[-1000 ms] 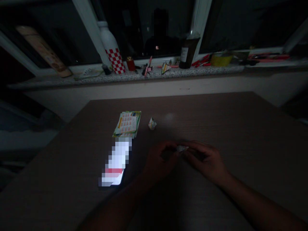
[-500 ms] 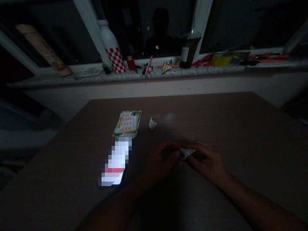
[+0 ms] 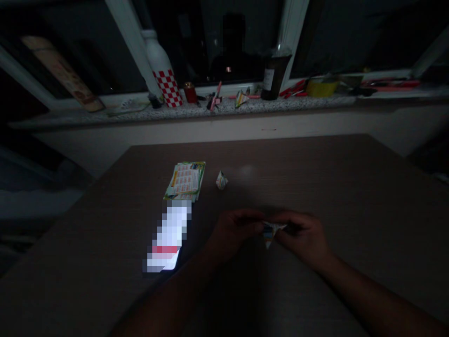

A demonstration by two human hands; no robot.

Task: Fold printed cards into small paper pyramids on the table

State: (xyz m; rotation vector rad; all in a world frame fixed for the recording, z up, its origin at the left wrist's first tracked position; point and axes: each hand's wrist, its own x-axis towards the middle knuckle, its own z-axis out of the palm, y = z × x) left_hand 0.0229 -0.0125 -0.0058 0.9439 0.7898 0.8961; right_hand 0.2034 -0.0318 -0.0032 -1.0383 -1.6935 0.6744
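Between my two hands, just above the brown table (image 3: 351,187), is a small folded paper piece (image 3: 269,232) with printed colours and a point facing down toward me. My left hand (image 3: 233,233) pinches its left side with thumb and fingers. The right side is gripped by my right hand (image 3: 304,235), fingers closed over the top edge. Beyond my left hand stands a second small folded paper shape (image 3: 221,180). Left of that shape lies a stack of printed paper sheets (image 3: 185,181). The light is dim, so the fingertips are hard to make out.
A lit phone (image 3: 170,236), its screen blurred out, lies left of my left forearm. Along the granite windowsill (image 3: 196,111) stand a red-and-white checkered bottle (image 3: 167,77), a dark cup (image 3: 272,79), a small red jar (image 3: 190,92) and a yellow roll (image 3: 322,88).
The folded paper piece has turned in my fingers and now shows a darker printed face with its tip lower. My fingers have shifted slightly toward me.
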